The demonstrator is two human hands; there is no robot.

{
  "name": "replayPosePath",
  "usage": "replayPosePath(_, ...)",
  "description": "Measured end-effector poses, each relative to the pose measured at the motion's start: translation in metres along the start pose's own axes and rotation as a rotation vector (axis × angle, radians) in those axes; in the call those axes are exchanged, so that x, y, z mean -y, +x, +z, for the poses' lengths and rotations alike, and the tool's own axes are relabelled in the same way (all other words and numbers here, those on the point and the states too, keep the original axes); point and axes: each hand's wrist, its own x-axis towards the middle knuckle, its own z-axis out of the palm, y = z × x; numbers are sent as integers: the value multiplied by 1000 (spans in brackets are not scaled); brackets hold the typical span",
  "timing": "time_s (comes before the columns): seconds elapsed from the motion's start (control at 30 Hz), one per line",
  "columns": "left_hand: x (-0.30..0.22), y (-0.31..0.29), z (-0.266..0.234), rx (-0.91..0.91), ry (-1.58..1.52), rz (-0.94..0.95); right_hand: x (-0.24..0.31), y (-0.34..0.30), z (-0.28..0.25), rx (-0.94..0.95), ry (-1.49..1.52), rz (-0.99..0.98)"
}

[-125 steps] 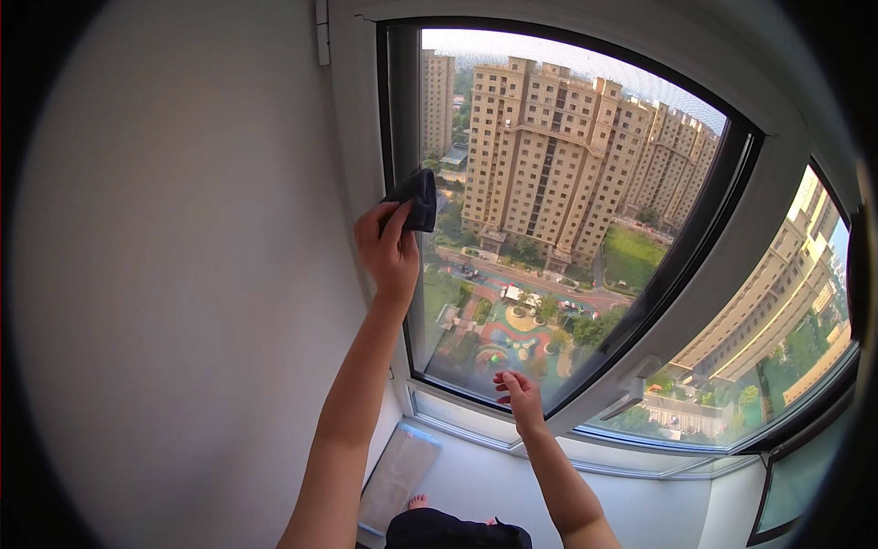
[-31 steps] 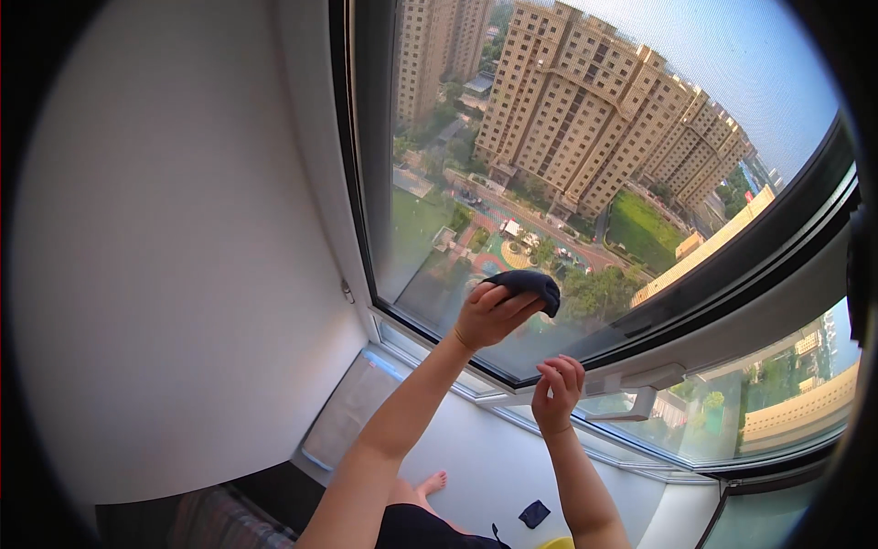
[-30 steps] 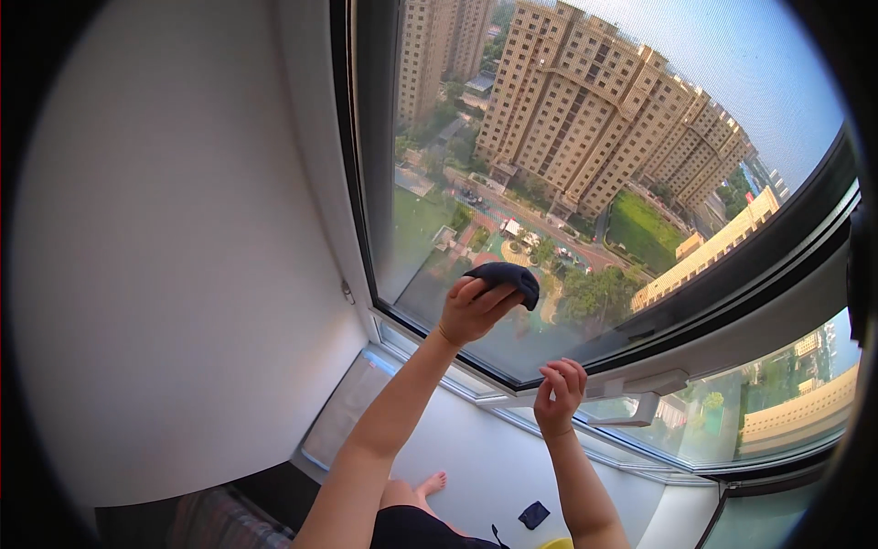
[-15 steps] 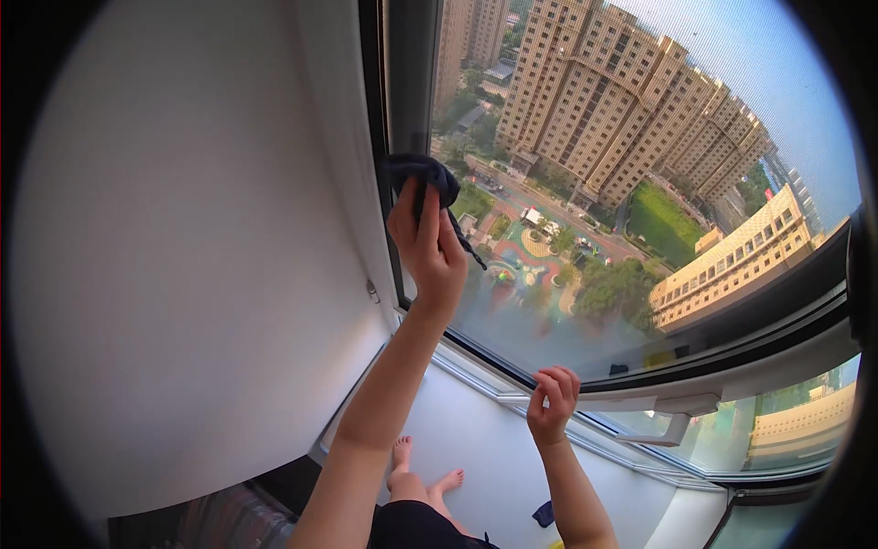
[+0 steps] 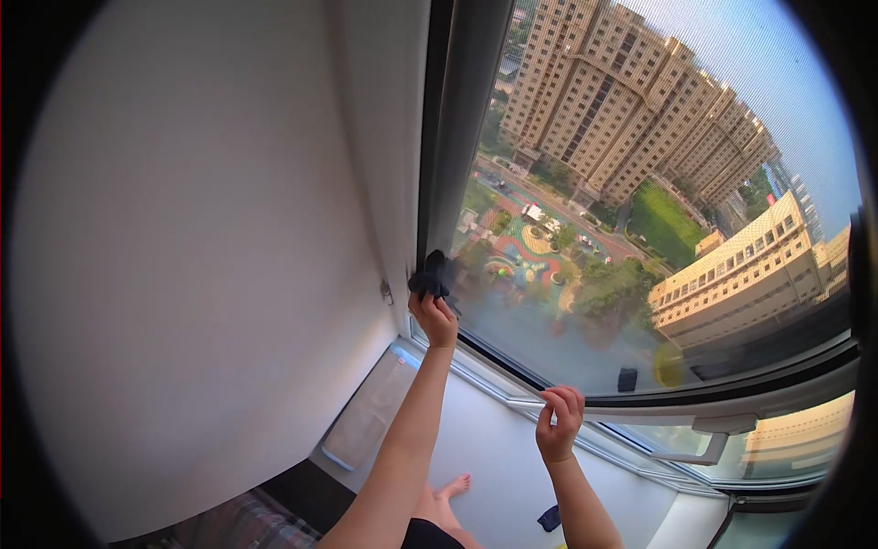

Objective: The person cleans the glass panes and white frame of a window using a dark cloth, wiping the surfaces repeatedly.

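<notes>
Head view: left hand point(image 5: 433, 317) is closed around a dark cloth point(image 5: 433, 274), pressing it on the window glass point(image 5: 585, 302) by the dark left frame point(image 5: 457, 137), at about nine o'clock from the picture's centre. Right hand point(image 5: 559, 425), at five o'clock from the cloth and well apart from it, curls its fingers point(image 5: 567, 399) over the lower window frame point(image 5: 640, 412). White handle point(image 5: 704, 439) lies at three o'clock from that hand. Bare foot point(image 5: 450, 485) rests on the white sill point(image 5: 494, 448) below.

dark cloth point(image 5: 433, 275): bunched in my left hand point(image 5: 435, 317), so its shape and size stay unclear
my right hand point(image 5: 558, 424): fingertips curl over the window frame point(image 5: 640, 416), hidden (palm side too)
small dark thing on the floor point(image 5: 549, 518): too small to tell
my foot point(image 5: 450, 487): partly hidden behind my left arm
</notes>
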Motion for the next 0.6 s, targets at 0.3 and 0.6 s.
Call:
replayPosePath(0.3,37,-42,2,425,26,-673,17,-8,-6,13,-33,62)
replayPosePath(0.6,-134,9,-36,244,-531,-670,21,-21,-16,-49,-76,181)
